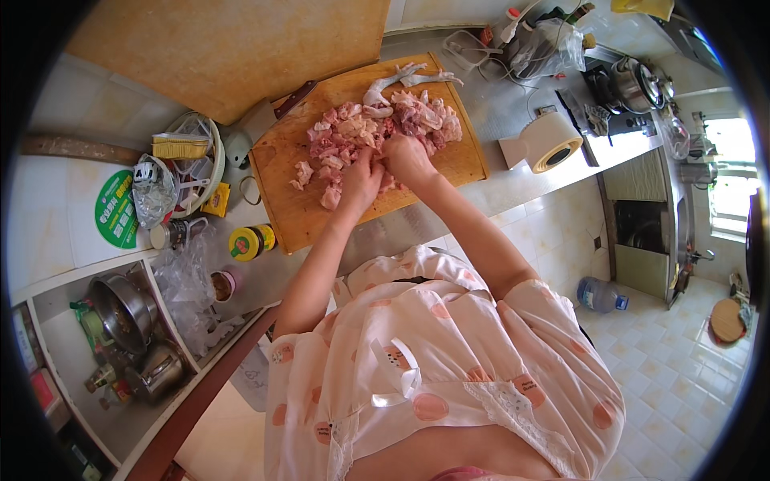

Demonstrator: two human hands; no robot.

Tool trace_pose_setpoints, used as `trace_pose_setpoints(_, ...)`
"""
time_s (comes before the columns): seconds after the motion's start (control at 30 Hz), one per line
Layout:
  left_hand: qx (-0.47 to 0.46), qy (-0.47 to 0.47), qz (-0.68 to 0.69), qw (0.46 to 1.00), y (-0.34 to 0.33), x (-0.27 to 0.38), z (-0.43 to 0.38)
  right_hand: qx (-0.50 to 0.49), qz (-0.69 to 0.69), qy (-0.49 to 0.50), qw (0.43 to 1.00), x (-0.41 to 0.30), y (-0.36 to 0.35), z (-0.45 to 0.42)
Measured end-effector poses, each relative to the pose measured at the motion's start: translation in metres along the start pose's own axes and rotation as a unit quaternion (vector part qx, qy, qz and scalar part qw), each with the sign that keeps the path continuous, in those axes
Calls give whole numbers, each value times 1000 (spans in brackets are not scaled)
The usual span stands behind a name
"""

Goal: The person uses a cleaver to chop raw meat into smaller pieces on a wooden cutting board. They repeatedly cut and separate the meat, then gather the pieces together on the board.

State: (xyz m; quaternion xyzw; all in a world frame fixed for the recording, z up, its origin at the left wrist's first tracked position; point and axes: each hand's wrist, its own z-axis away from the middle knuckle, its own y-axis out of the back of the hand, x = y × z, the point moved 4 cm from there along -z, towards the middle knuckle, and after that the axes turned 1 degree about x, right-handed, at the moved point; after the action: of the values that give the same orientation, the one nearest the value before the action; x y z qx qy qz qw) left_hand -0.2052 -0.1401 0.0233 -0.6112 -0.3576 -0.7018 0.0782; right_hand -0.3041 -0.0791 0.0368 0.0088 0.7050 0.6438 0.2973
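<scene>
A wooden cutting board [283, 207] lies on the metal counter, bearing a heap of raw chopped chicken [355, 129]. My left hand [363, 175] and my right hand [408, 159] meet at the near side of the heap. Their fingers are pinched together on a small piece of chicken, mostly hidden by the fingers. Two chicken feet [391, 81] stretch across the board's far edge. At the far left of the board rests a cleaver [296, 99] with a dark brown handle. One small chicken piece [302, 175] sits apart, left of the heap.
To the right stands a roll of plastic film or tape [553, 144], before the gas stove [601, 90]. Left of the board are a yellow-lidded jar [245, 243], a pink cup [223, 285] and a white basket [213, 174]. A large wooden board [240, 48] leans behind.
</scene>
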Motion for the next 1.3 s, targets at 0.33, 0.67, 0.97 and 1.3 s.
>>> trace_pose_setpoints(0.33, 83, -30, 77, 993, 27, 0, -6, -33, -453, -235, 859, 65, 11, -10)
trace_pose_setpoints(0.67, 41, -40, 20, 998, 19, -5, -10, -71, -195, 21, 978, 22, -5, -14)
trace_pose_setpoints(0.97, -39, 96, 68, 992, 13, -22, -8, 8, -186, 78, 979, 5, 5, -11)
trace_pose_setpoints(1.3, -176, 55, -42, 982, 22, 12, -15, -28, -125, 139, 982, -6, 16, -5)
